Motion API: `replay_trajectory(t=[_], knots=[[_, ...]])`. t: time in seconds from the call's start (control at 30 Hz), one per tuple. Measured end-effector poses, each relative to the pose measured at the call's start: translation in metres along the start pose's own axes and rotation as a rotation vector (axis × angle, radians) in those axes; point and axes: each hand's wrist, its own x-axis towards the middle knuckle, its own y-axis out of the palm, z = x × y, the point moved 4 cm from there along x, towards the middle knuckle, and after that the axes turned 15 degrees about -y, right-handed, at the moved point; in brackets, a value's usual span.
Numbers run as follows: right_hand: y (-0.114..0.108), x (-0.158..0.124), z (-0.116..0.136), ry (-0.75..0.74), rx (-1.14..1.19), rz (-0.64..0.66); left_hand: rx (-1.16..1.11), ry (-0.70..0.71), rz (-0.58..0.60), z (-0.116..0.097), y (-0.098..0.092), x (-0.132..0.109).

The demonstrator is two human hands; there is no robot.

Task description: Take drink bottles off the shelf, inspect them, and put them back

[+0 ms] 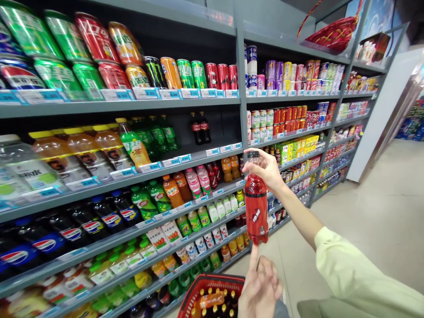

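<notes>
A bottle of red drink (pixel 257 212) with a dark cap and red label hangs upright before the shelves. My right hand (pixel 266 170) grips it round the neck, just under the cap. Below it, my left hand (pixel 260 282) points its index finger up at the bottle's base, the fingertip at or very near the bottom; the other fingers are curled and partly blurred, and nothing shows in them. A red shopping basket (pixel 215 277) at the bottom centre holds several dark bottles with gold caps and an orange drink bottle (pixel 212 300) lying on top.
Shelves (pixel 212 104) of cans and bottles run from the left into the right background. Two small cola bottles (pixel 200 128) stand on the second shelf. A red woven basket (pixel 334 35) sits on the top shelf. Tiled floor (pixel 374 212) stretches to the right.
</notes>
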Motion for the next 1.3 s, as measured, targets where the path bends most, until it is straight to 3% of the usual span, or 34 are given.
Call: replay_trajectory(t=[0.23, 0.37, 0.5, 0.73, 0.97, 1.13, 1.3], knots=[[0.001, -0.003, -0.004, -0.005, 0.029, 0.173, -0.105, -0.033, 0.113, 0.007, 0.003, -0.001], [0.003, -0.004, -0.006, 0.094, 0.173, 0.208, -0.107, -0.039, 0.190, 0.011, 0.002, -0.001], [0.000, -0.002, 0.000, 0.147, 0.271, 0.168, -0.118, -0.021, 0.221, 0.010, -0.002, -0.001], [-0.009, -0.003, -0.003, 0.208, 0.239, 0.142, -0.198, 0.025, 0.237, -0.002, -0.010, -0.005], [-0.012, -0.003, -0.008, 0.172, 0.218, 0.146, -0.191, 0.044, 0.275, -0.003, -0.011, -0.006], [-0.016, -0.001, -0.014, 0.120, 0.145, 0.068, -0.166, 0.047, 0.295, -0.003, -0.012, -0.005], [-0.019, 0.003, -0.016, 0.094, 0.063, -0.092, -0.242, 0.031, 0.286, -0.003, -0.007, -0.006]])
